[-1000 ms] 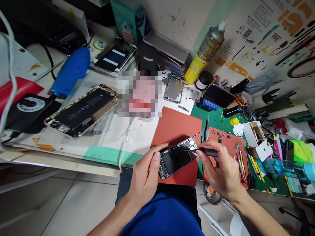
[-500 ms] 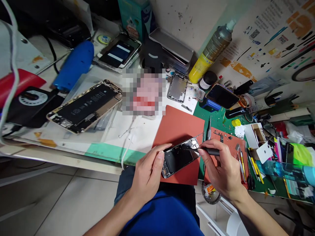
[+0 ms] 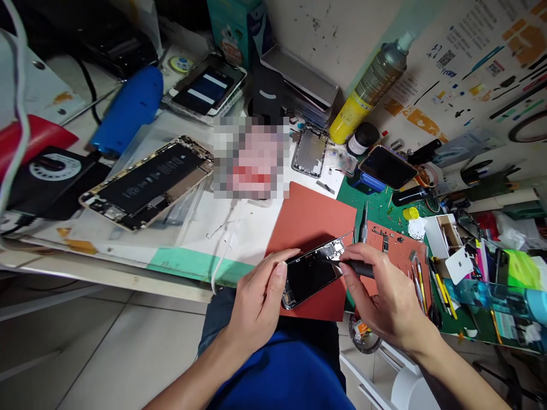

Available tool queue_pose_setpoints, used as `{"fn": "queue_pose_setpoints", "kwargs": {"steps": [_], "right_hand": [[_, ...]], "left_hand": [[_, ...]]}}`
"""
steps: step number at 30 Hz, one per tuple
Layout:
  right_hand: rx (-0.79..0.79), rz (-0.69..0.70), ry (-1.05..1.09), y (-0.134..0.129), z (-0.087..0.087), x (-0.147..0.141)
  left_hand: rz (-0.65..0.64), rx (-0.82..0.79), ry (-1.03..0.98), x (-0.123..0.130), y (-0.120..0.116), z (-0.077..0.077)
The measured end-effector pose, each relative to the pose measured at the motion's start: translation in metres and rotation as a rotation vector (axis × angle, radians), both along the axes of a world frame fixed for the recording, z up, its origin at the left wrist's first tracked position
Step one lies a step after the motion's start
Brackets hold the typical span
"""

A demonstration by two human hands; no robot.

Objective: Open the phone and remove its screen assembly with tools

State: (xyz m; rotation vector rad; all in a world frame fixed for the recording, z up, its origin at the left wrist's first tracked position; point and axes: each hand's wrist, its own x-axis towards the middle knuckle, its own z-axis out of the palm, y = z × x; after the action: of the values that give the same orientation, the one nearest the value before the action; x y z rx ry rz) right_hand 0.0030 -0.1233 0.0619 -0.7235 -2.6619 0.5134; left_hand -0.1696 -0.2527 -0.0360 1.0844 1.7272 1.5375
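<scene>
A dark phone panel [image 3: 310,276] with metal parts at its upper right end lies tilted over a reddish-brown mat [image 3: 314,213]. My left hand [image 3: 260,296] grips its left end between thumb and fingers. My right hand [image 3: 382,290] pinches a black-handled tool [image 3: 359,267], its tip against the panel near the metal parts. Just beyond my right hand, a grey-tipped tool [image 3: 363,228] rests at the mat's edge. Small parts [image 3: 385,244] lie on a second reddish mat [image 3: 408,247] to the right.
An opened phone with its battery [image 3: 147,182] lies at the left, near a blue tool [image 3: 128,111]. A metal phone frame [image 3: 310,152], a yellow spray can [image 3: 370,88] and a dark-screened phone [image 3: 388,167] stand or lie behind. Pens [image 3: 442,287] are at the right.
My right hand and the black-handled tool have shifted slightly left and down along the panel, and the tool's angle has changed. My left hand keeps its grip.
</scene>
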Motion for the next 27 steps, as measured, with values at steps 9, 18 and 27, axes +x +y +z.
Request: {"fn": "queue_pose_setpoints", "kwargs": {"steps": [9,18,27], "right_hand": [[0.235,0.12,-0.208,0.016,0.013,-0.021],[0.163,0.167,-0.209,0.018,0.021,-0.025],[0.136,0.183,-0.193,0.017,0.019,-0.022]], "left_hand": [[0.01,0.048,0.075,0.0,0.003,0.001],[0.011,0.027,0.043,0.0,0.002,0.004],[-0.005,0.059,0.055,-0.001,0.002,0.003]]}}
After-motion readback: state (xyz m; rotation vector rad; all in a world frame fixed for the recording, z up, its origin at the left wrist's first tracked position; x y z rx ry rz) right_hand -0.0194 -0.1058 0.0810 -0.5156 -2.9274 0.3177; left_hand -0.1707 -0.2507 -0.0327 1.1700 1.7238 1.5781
